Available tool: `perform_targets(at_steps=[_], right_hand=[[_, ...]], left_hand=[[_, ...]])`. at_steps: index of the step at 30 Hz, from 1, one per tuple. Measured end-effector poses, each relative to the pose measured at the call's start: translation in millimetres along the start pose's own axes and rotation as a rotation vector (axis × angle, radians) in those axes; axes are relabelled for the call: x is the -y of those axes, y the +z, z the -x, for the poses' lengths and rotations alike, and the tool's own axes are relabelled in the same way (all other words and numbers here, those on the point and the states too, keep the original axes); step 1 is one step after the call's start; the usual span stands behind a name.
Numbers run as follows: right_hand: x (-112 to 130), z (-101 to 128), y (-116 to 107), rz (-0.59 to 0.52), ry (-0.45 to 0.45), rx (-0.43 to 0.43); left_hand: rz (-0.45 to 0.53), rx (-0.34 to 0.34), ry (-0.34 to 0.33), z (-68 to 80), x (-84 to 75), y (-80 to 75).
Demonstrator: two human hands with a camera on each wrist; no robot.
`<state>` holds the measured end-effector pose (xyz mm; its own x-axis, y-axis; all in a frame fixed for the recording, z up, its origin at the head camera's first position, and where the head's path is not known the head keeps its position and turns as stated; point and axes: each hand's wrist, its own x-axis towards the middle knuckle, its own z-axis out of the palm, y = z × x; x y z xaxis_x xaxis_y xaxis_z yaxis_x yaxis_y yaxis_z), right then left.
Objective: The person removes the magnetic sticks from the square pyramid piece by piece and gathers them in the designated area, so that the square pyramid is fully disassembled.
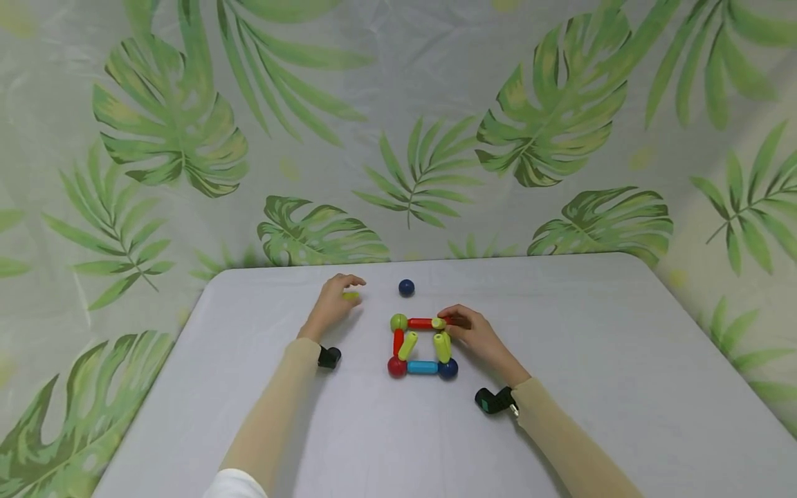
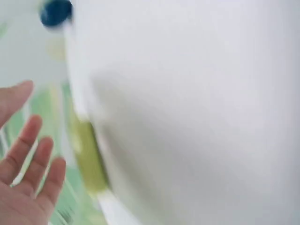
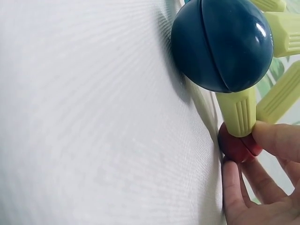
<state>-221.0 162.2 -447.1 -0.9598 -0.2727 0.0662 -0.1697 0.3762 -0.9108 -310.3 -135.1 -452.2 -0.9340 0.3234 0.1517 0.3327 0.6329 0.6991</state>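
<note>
My left hand (image 1: 332, 302) hovers at the back left with fingers spread. Beside it a yellow-green rod (image 2: 89, 157) lies on the table, blurred and apart from the fingertips in the left wrist view. At the structure's far right corner, my right hand (image 1: 478, 335) pinches a red ball (image 3: 236, 145) between thumb and fingers. The square structure also has a green ball (image 1: 399, 321), a red ball (image 1: 397, 366) and a dark blue ball (image 1: 448, 368). Red rods (image 1: 398, 341), a light blue rod (image 1: 423, 368) and a yellow-green rod (image 3: 238, 112) join the corners. Yellow-green rods (image 1: 408, 346) also stick up from it.
A loose dark blue ball (image 1: 407, 288) sits behind the structure, near the back edge of the white-covered table (image 1: 591, 332). Behind the table hangs a leaf-patterned cloth (image 1: 423, 83). Each wrist carries a small black camera (image 1: 494, 401).
</note>
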Motion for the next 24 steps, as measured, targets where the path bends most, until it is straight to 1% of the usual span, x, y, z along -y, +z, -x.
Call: perform_targets(at_steps=[1,2,4,6,8,10,11,13,18,20,24], right_hand=[[-5.8,-1.7,0.0,0.003,0.001,-0.003],[-11.7,-3.6,0.0,0.007,0.000,-0.006],[-23.9,-7.7,0.5,0.012,0.001,-0.014],[-36.6,-12.8,1.8,0.001,0.001,-0.017],[-37.6,-13.7,3.0,-0.009,-0.005,-0.017],[-38.5,-15.0,4.5,-0.017,-0.003,-0.019],[-38.4,-15.5,5.3,-0.022,-0.001,-0.018],[-37.6,-15.7,6.0,-0.014,0.004,-0.022],[-34.2,-15.0,7.0,0.010,0.020,-0.021],[-32.3,-14.2,7.6,0.017,0.027,-0.017],[-29.3,-12.6,8.5,0.022,0.027,-0.013]], left_hand=[[0.043,0.016,0.055,1.3,-8.7,5.7],[0.086,0.046,0.113,2.0,-18.2,12.1],[0.158,0.138,0.217,2.3,-38.6,26.2],[0.198,0.243,0.299,1.0,-55.6,39.9],[0.206,0.331,0.343,-1.5,-67.4,50.4],[0.205,0.381,0.360,-2.9,-74.5,57.4],[0.202,0.394,0.361,-3.1,-76.3,59.5],[0.203,0.386,0.349,-2.0,-77.1,61.1],[0.217,0.274,0.266,3.3,-68.8,58.5],[0.226,0.242,0.240,4.7,-65.3,58.3],[0.237,0.207,0.224,6.8,-62.0,60.3]])
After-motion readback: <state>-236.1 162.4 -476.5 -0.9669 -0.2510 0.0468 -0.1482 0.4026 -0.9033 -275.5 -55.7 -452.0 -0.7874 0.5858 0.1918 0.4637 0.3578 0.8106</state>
